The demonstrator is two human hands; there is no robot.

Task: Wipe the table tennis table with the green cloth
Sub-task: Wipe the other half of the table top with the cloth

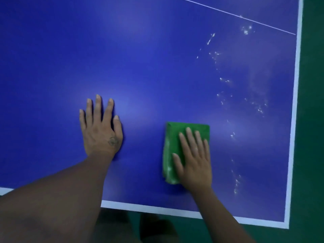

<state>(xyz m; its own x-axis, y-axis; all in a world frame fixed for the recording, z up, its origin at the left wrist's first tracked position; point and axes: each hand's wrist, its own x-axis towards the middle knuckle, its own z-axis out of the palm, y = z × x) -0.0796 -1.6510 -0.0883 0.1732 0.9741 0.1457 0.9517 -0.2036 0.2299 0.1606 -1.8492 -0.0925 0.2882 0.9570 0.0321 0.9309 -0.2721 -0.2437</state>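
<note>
The right hand [194, 160] lies flat, fingers extended, pressing the folded green cloth [177, 148] onto the blue counter [140, 58] near its corner. The left hand [100, 127] rests flat, spread, empty. No legible writing.

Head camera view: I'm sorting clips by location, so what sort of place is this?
Probably an indoor table tennis or sports room. A blue table tennis table with white edge lines stands on a green floor, and a right hand presses a green cloth onto it.
</note>
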